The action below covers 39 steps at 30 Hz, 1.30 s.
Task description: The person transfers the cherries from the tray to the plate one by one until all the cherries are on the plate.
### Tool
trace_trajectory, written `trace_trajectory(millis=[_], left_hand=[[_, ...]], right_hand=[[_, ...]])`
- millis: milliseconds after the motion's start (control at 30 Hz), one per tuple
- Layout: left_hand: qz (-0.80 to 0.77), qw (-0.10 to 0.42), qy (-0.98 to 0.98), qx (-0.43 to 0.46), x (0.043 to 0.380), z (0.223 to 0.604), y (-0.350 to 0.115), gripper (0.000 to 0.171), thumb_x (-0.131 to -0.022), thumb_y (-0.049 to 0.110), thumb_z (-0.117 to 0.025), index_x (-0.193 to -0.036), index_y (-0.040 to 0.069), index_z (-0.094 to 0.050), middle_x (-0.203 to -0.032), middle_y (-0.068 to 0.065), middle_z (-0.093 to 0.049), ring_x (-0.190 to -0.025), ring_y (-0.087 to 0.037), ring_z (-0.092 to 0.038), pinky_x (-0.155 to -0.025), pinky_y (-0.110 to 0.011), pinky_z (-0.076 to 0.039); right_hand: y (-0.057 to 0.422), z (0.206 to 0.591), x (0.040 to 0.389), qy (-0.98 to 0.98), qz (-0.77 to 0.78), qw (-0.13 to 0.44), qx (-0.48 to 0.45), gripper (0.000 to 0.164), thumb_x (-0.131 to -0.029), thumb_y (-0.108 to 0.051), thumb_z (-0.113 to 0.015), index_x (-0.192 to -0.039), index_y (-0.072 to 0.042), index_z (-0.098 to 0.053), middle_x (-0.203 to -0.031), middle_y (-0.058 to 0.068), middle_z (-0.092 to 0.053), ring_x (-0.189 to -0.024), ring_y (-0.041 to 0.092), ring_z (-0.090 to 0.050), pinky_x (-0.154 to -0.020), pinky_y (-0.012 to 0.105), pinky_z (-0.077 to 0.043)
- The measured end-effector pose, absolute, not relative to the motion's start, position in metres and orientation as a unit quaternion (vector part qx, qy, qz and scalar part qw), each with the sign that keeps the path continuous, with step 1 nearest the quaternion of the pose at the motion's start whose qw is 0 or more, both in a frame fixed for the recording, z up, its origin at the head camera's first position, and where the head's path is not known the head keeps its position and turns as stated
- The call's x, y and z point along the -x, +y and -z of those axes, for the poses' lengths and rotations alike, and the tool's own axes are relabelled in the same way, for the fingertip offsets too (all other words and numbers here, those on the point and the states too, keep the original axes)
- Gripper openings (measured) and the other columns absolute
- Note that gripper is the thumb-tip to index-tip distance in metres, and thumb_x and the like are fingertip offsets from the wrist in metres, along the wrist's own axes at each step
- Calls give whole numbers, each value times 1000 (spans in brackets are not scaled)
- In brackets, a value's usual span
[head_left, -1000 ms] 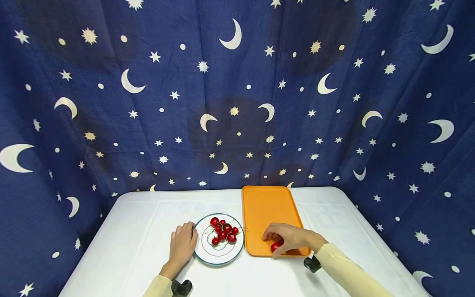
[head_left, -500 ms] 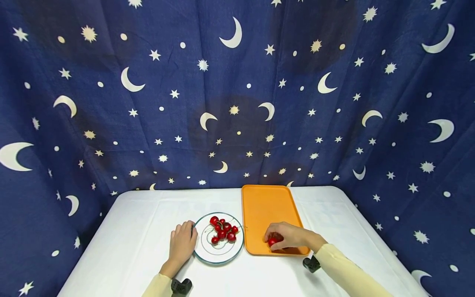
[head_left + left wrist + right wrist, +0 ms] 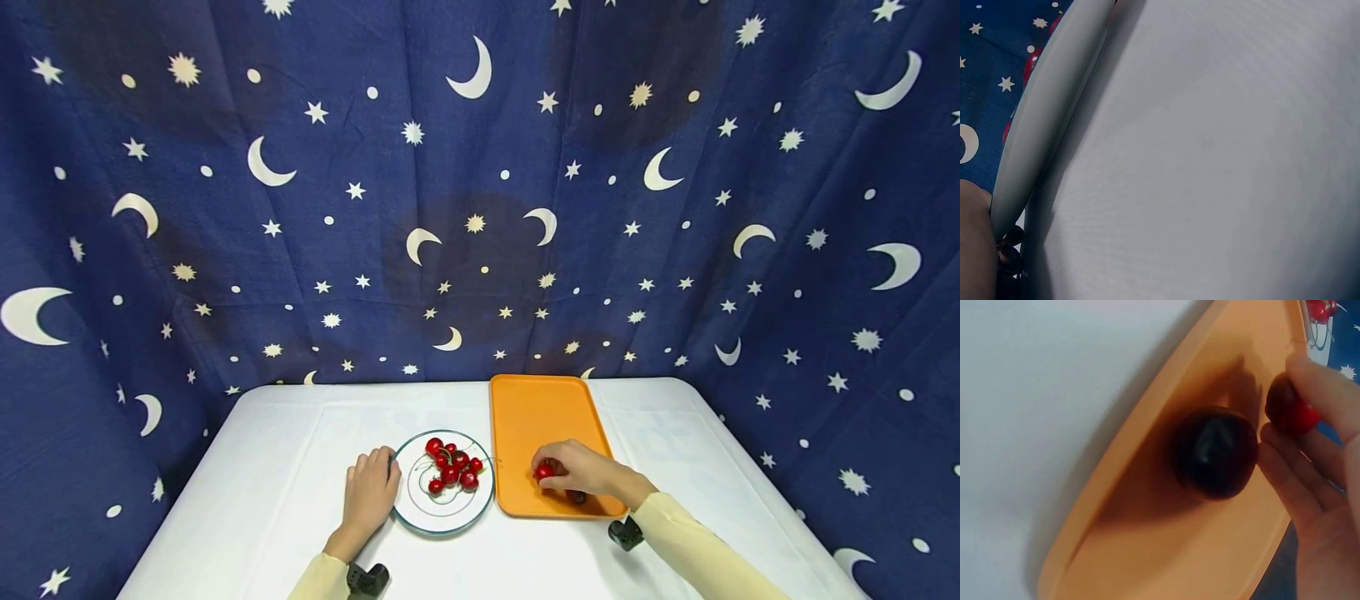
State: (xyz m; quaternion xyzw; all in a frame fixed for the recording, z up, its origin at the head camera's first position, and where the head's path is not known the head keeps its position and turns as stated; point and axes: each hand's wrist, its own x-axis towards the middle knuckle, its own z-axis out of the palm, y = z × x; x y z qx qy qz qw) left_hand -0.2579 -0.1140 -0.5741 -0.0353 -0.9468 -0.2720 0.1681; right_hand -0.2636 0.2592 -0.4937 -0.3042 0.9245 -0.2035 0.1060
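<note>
My right hand (image 3: 581, 468) is over the near end of an orange tray (image 3: 536, 417), pinching a red cherry (image 3: 1291, 406) between thumb and fingertips. Below that hand, a dark, round, shiny fruit (image 3: 1216, 453) lies on the tray, partly covered by the hand in the head view. On the left, my left hand (image 3: 369, 490) holds the edge of a white plate (image 3: 442, 521) with a green rim. The left wrist view has the thumb (image 3: 972, 244) over that rim and darkened fingertips (image 3: 1010, 244) below it. Several stemmed cherries (image 3: 450, 475) are heaped on the plate.
The plate and tray stand side by side on a white-covered table (image 3: 300, 450). One stem (image 3: 491, 460) reaches over the plate's rim towards the tray. A dark blue curtain (image 3: 337, 267) with stars and moons hangs behind and at both sides.
My right hand has closed on the cherry and moved it slightly left and away from the tray's near edge. The dark fruit has come into view. My left hand and the plate stay put.
</note>
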Motion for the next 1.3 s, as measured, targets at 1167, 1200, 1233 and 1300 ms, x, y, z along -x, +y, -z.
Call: trace_trajectory(millis=[1167,1200,1233,1300], left_hand=[[269,191,-943,41,259,579,-116,22,-101,20,-55,-112,4,-66,-104,-12,-71,-89,-25,-53,-75,-36,-33],[268,191,-944,42,259,579,-116,22,-101,20,-55,-112,5,-66,-104,-12,-71,-89,-25,-53,-75,-36,-33],[269,188,-944,40,260,579,-116,23,-101,20,-55,-113,5,-66,-105,-12,-71,-90,-25,-53,-76,-36,-33],[269,187,-944,41,260,579,-116,22,-101,20,-55,-113,5,-66,-105,-11,-71,-90,-24,-53,-75,-36,-33]], right_hand=[[208,498,276,916,240,-25,321,28,-94,-21,-74,-120,-11,-66,-113,0,-61,-89,9,-63,-82,24,-59],[206,498,276,915,240,-25,323,28,-94,-21,-74,-120,-11,-66,-113,0,-61,-89,9,-62,-81,24,-58],[204,498,276,914,241,-26,324,28,-94,-21,-74,-119,-11,-66,-112,0,-62,-88,9,-62,-81,23,-58],[201,499,277,913,239,-26,328,27,-94,-21,-74,-119,-11,-66,-112,0,-62,-88,9,-62,-80,22,-57]])
